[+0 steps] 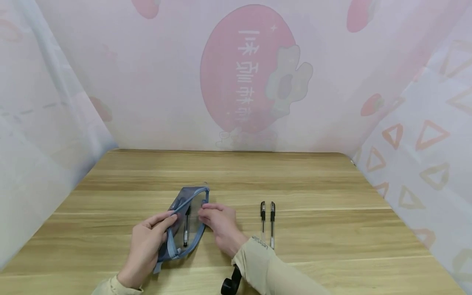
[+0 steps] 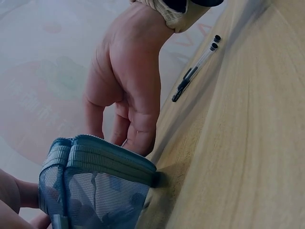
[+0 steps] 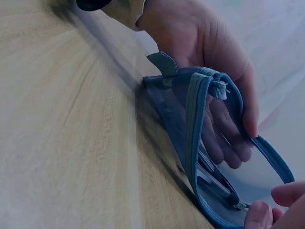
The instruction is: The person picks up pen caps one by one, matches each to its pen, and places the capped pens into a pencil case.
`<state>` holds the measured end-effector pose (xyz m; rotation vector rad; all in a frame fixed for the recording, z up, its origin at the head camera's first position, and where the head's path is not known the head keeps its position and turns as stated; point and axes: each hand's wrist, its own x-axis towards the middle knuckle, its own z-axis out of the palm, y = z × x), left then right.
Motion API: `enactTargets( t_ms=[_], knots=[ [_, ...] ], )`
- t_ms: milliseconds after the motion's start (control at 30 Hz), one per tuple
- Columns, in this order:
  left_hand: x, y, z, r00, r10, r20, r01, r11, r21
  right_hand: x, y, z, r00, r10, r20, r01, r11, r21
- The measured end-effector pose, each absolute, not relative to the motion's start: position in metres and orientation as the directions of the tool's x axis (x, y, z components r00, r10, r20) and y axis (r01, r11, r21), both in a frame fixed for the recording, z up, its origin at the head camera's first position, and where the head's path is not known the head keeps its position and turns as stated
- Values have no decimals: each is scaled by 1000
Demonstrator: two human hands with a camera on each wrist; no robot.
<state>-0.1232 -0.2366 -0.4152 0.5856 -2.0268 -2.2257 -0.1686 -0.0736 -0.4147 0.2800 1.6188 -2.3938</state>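
A blue mesh pencil pouch lies open on the wooden table. One black pen lies inside it. My left hand grips the pouch's left rim, fingers curled over the zip edge. My right hand pinches the right rim near the mouth. In the right wrist view the left hand holds the pouch apart, with the pen inside. The left wrist view has the right hand behind the pouch. Two more black pens lie side by side to the right of my right hand.
Printed pink and white fabric walls close the table in at the back and both sides. A black strap mount hangs under my right sleeve at the near edge. The two loose pens point away from me.
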Motion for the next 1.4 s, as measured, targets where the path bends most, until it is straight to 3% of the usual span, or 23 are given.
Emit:
enactTargets(
  t_ms=[700,1133,1267,1400],
  knots=[
    [-123,-237,-416,-920,-312,-235,-207,-121,971,-168,-16,-393,-951,-201,-236,282,-245,-928],
    [-126,-237,-417,-921,-314,-228,-201,-118,972,-190,67,-376,-986,-150,-68,40,177,-983],
    [-126,-237,-417,-925,-305,-228,-203,-112,973,-197,86,-374,-972,-219,-85,11,320,-947],
    [-125,-239,-418,-922,-310,-232,-206,-114,972,-202,100,-371,-949,-280,-148,39,360,-932]
  ],
)
